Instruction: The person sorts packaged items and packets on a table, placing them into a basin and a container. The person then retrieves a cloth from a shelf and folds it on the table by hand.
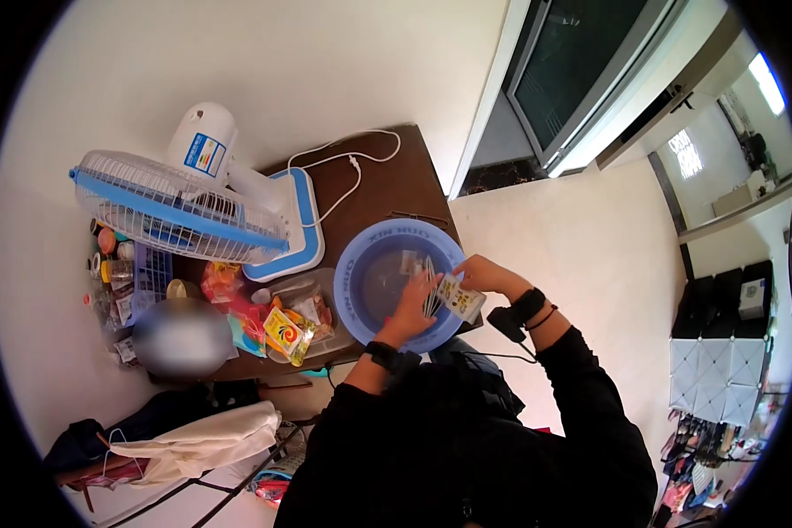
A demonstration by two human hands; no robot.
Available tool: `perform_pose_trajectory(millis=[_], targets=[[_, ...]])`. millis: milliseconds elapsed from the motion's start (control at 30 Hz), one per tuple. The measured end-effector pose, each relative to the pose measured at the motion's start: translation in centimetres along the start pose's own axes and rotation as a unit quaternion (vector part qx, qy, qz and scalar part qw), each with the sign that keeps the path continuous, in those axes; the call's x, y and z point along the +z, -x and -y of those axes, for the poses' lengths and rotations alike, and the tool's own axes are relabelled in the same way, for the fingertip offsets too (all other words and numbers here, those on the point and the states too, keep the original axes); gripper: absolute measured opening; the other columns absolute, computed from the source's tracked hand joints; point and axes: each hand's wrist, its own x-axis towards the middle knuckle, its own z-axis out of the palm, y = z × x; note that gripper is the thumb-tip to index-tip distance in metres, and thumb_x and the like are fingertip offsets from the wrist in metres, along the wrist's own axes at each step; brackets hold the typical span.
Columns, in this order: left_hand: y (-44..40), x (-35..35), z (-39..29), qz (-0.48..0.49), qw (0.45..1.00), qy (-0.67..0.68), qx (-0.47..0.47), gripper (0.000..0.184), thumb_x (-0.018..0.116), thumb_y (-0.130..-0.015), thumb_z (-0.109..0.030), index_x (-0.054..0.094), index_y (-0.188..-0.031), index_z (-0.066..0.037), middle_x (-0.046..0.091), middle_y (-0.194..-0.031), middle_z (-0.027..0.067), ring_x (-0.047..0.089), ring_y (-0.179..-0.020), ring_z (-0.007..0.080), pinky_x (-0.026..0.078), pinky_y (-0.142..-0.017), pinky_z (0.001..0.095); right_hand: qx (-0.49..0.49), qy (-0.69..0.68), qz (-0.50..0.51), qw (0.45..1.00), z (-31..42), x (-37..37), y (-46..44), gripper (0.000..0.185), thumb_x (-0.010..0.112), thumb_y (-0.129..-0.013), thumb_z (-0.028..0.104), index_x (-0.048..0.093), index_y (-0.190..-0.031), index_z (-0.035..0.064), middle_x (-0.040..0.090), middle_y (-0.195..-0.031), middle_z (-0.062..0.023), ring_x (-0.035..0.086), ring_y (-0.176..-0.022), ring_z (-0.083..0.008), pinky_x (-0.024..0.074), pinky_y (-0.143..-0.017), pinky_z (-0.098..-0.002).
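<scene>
A blue plastic basin (348,304) stands at the front right of the brown table. Over its near side, my left hand (409,306) is closed around a bundle of thin, pale, striped pieces (431,301), whose kind I cannot make out. My right hand (491,275) is at the basin's right rim, fingers pinched at the top of a pale printed packet (463,298). The packet hangs tilted, close beside the striped bundle. Inside the basin, beyond my left fingers, is a small whitish piece (408,261).
A blue-and-white fan (180,207) lies to the left with its white cord (358,176) across the brown table (352,198). Left of the basin, a clear tray (326,282) holds several packets, including a yellow one (283,332). A purple basket (154,273) sits farther left.
</scene>
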Motion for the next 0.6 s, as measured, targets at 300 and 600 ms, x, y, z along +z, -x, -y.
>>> perform_pose_trajectory(millis=[300, 600], targets=[[-0.4, 3.3, 1.1, 0.067, 0.974, 0.212, -0.053, 0.053, 0.057, -0.063, -0.009, 0.039, -0.113, -0.008, 0.050, -0.093, 0.0169, 0.050, -0.086, 0.0237, 0.040, -0.070, 0.0282, 0.074, -0.516, 0.089, 0.849, -1.6, 1.2, 1.0, 0.034, 0.054, -0.073, 0.020, 0.049, -0.098, -0.0025, 0.053, -0.089, -0.0092, 0.052, -0.079, -0.0171, 0.0417, -0.069, -0.0266], [-1.5, 3.5, -0.7, 0.094, 0.977, 0.034, -0.188, 0.022, 0.047, -0.071, -0.013, 0.051, -0.089, -0.003, 0.055, -0.069, 0.0172, 0.055, -0.063, 0.0279, 0.043, -0.057, 0.0358, 0.025, -0.508, -0.149, 0.848, 0.7, 7.1, 2.7, 0.041, 0.049, -0.077, 0.038, 0.045, -0.094, 0.0016, 0.051, -0.083, -0.0080, 0.050, -0.072, -0.0127, 0.0410, -0.063, -0.0245]])
